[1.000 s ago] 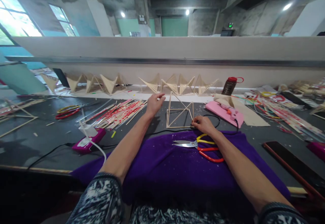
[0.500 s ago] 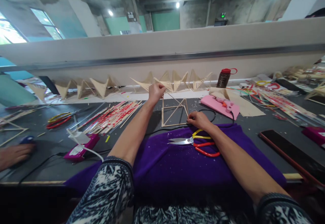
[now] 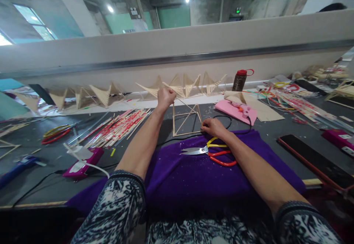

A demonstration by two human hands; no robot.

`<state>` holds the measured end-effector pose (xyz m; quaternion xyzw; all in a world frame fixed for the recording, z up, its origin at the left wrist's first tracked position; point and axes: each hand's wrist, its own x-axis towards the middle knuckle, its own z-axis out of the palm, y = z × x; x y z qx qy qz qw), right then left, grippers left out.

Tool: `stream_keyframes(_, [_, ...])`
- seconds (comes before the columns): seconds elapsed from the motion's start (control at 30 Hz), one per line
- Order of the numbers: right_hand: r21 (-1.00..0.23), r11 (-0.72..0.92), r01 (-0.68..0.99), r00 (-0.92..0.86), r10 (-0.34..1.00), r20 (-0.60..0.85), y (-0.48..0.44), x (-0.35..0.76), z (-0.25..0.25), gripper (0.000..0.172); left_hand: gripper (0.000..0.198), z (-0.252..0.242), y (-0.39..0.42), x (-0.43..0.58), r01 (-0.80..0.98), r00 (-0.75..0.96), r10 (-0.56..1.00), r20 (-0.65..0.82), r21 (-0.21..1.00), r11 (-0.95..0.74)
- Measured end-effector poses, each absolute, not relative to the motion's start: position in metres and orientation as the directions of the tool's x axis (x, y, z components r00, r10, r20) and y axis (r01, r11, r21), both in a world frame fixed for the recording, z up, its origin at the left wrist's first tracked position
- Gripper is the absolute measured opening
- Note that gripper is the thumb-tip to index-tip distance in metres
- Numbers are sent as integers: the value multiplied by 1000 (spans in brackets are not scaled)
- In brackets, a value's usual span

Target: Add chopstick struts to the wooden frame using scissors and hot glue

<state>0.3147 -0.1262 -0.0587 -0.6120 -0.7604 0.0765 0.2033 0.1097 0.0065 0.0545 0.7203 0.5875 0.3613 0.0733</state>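
Note:
A small frame of thin wooden sticks (image 3: 186, 134) stands on the dark table, just beyond a purple cloth (image 3: 188, 185). At its upper left corner, my left hand (image 3: 166, 98) is closed in a pinch on the end of a thin wooden stick (image 3: 186, 104), which slants down to the right. My right hand (image 3: 214, 126) is closed at the frame's lower right corner; its fingertips hide the exact grip. Under the right wrist, scissors (image 3: 203, 150) with yellow and red handles lie on the cloth, blades pointing left.
Left of the frame lie red-marked sticks (image 3: 116, 128), a magenta power strip (image 3: 83, 164) and a blue tool (image 3: 18, 170). Stick models with fanned surfaces (image 3: 190, 85) line the wall. On the right are a pink glue gun (image 3: 243, 110), a bottle (image 3: 239, 81) and a phone (image 3: 312, 159).
Another person's hand has left the blue tool at the far left. The view has shifted slightly; both my hands keep their places at the frame.

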Motion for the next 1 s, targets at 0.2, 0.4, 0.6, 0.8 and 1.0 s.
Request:
stream_keyframes(0.2, [-348,245,905,-175,960,220,-127,314,-58,20,19,52,9,110,799,39,896,443,525,-294])
stream_keyframes(0.4, [-331,246,911,-183,960,209,-126,314,-58,21,19,52,7,110,798,37,895,444,526,-294])
stream_keyframes(0.6, [-313,231,921,-174,965,198,-127,313,-56,22,19,53,8,109,787,43,899,435,539,-298])
stream_keyframes(0.8, [-295,214,931,-164,969,187,-128,312,-53,23,18,52,10,109,786,31,904,426,549,-286])
stream_keyframes(1.0, [-288,217,933,-168,968,184,-126,312,-55,23,18,51,10,108,783,29,904,427,553,-286])
